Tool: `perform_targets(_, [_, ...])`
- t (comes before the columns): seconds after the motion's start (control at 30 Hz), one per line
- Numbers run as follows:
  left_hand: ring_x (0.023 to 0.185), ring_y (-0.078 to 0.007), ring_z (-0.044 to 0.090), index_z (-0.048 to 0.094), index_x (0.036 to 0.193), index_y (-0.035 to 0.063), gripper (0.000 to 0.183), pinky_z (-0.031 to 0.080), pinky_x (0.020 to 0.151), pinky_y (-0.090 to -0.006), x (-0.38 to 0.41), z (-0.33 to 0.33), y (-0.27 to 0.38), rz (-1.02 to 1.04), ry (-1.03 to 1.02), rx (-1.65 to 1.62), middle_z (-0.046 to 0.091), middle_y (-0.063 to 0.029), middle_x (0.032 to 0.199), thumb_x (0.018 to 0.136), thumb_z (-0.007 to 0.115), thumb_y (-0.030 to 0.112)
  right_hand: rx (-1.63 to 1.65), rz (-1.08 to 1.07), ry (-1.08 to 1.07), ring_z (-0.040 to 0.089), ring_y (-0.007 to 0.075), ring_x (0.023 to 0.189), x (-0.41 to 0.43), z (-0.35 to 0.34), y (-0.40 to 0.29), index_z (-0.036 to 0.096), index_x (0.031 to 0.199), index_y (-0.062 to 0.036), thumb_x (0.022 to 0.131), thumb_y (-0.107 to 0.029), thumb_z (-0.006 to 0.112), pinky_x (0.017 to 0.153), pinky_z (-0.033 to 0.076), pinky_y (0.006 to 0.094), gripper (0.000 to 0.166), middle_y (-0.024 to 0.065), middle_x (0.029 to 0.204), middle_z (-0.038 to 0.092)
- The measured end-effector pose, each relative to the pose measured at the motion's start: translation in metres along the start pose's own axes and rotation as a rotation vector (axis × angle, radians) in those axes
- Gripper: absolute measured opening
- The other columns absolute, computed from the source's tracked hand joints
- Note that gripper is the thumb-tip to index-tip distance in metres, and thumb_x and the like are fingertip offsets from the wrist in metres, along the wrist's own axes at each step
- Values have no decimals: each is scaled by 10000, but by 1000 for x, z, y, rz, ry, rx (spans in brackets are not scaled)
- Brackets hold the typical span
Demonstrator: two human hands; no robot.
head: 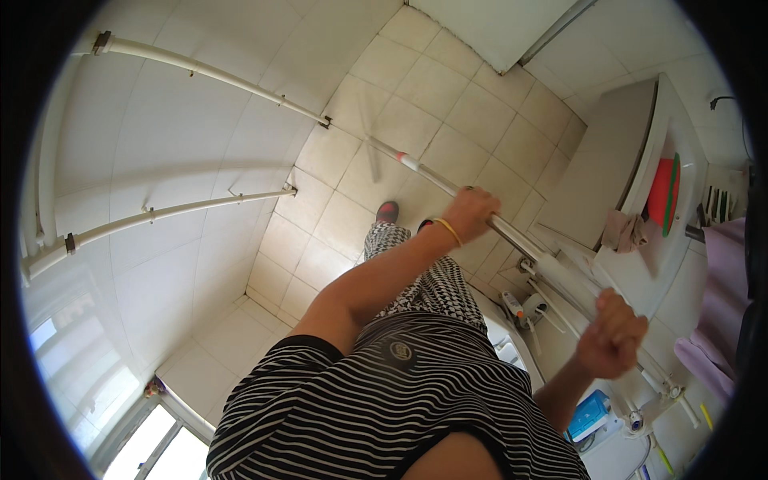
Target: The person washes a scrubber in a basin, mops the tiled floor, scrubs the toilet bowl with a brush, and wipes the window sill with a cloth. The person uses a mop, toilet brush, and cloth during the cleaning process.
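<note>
My left hand (474, 211), with a yellow band at the wrist, is wrapped around the middle of a silver metal pole (441, 180). My right hand (613, 336) is closed at the upper end, by the pole's pale grip (570, 281). The pole slants down and away to the floor, where a thin, motion-blurred crossbar head (370, 144) lies over the tiles. A red and white section (408, 160) shows just above that head. The blur hides whether the head is a squeegee or a mop.
Beige floor tiles (414, 120) stretch ahead of my shoes (387, 211). White pipes (210, 71) run along the left wall. To the right are a washbasin (690, 144) holding a red and green item (663, 195), a crumpled cloth (624, 230), a purple towel (723, 258) and a blue box (588, 415).
</note>
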State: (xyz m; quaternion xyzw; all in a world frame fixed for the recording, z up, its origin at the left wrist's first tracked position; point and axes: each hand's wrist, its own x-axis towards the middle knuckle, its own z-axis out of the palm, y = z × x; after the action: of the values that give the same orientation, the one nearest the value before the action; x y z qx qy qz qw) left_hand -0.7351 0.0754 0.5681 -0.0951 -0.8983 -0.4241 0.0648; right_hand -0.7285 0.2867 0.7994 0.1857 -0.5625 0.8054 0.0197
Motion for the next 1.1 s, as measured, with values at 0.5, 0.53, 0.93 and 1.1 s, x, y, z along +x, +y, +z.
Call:
perform_targets(0.5, [730,-275,553,534,696,91,129,452,707,-374,91,17,-16,81,-30,-245,554,-73,678,667,655,57,-267,72,125,352,151,554,51,36,-7,378,674,-113,867,-273,546,655,314,365,301,21,563,402])
perform_targets(0.53, [733,-270,556,537,697,93,130,455,700,-368,102,16,-6,107,-67,-280,554,-70,676,667,661,69,-300,52,112,350,151,553,55,38,-16,376,670,-116,865,-266,545,652,315,363,299,19,559,399])
perform_targets(0.93, [762,-300,564,512,678,84,163,398,899,-470,118,-110,-199,-30,-148,38,548,-83,685,722,666,51,-15,73,191,486,224,630,101,118,150,481,713,-27,809,-111,478,799,409,455,128,95,640,514])
perform_targets(1.1, [722,-301,547,481,675,90,194,417,801,-428,133,-79,-205,100,-158,15,531,-87,665,677,668,40,-49,63,274,465,216,620,106,103,146,479,763,-41,817,-118,467,780,404,457,95,83,635,489])
